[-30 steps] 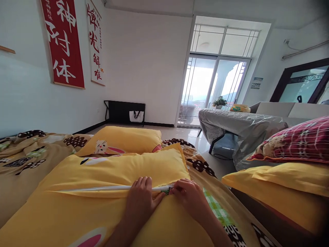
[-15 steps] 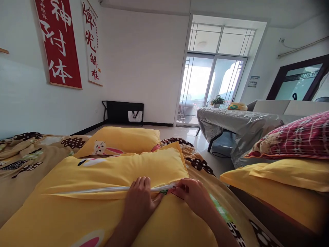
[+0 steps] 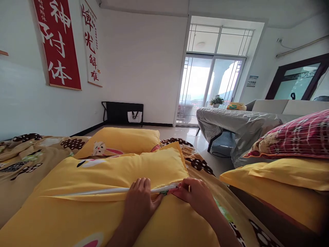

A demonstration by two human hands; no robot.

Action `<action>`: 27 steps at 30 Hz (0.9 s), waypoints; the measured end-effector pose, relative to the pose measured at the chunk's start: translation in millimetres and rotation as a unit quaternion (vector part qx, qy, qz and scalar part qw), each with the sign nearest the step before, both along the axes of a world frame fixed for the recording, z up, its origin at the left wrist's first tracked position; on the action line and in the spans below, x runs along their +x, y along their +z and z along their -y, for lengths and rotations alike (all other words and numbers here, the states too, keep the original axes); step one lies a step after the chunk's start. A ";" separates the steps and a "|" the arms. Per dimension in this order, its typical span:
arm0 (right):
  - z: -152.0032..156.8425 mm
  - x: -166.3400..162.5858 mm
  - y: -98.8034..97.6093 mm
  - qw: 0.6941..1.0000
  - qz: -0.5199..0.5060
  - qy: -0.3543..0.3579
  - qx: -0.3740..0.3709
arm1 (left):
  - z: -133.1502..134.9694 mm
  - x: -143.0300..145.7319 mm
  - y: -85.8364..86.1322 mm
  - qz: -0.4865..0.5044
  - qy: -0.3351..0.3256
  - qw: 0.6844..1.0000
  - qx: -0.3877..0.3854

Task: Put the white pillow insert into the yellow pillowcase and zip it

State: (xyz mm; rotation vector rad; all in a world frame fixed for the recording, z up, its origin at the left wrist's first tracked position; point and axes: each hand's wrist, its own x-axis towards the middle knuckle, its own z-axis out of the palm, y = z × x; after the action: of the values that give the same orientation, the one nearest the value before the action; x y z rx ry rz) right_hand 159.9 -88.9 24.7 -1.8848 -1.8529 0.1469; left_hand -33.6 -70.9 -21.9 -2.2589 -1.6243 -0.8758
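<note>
A plump yellow pillow (image 3: 84, 212) in a rabbit-print pillowcase lies in front of me, its white zipper (image 3: 97, 191) running across it. My left hand (image 3: 141, 199) is closed over the zipper edge, fingers on the far side and thumb on the near side. Further right, my right hand (image 3: 196, 193) pinches the fabric by the zipper's right end; a zipper pull, if it is between the fingertips, is hidden. Between the hands a bit of red and green printed cloth (image 3: 171, 190) shows through the gap. Behind lies a second yellow pillow (image 3: 128, 135) with a rabbit face.
Under the pillows spreads a brown patterned blanket (image 3: 23, 151). At right, a red plaid pillow (image 3: 295, 137) rests on yellow bedding (image 3: 282, 175). Beyond stands a table under a grey plastic cover (image 3: 231, 118). A black folded frame (image 3: 118, 111) leans at the far wall.
My right hand has shifted slightly right along the zipper's end, still pinching. My left hand stays in nearly the same place on the zipper edge.
</note>
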 end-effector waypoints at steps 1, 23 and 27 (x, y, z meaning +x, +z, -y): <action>1.2 -0.7 1.0 1.000 0.003 -0.003 0.001 | 0.6 0.0 -0.4 -0.003 -0.001 1.000 0.013; 23.1 -5.5 13.5 0.991 0.111 -0.079 -0.013 | 28.5 7.9 5.1 -0.028 -0.012 0.992 0.126; 14.9 -4.1 7.1 0.991 0.105 -0.081 0.022 | 24.3 5.9 3.1 -0.030 -0.014 0.992 0.118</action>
State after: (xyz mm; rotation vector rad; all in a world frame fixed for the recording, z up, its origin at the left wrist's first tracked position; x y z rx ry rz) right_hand 155.8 -103.8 31.8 -2.0772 -1.8088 -0.1512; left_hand -27.7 -95.1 -18.8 -2.1280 -1.3865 -0.9428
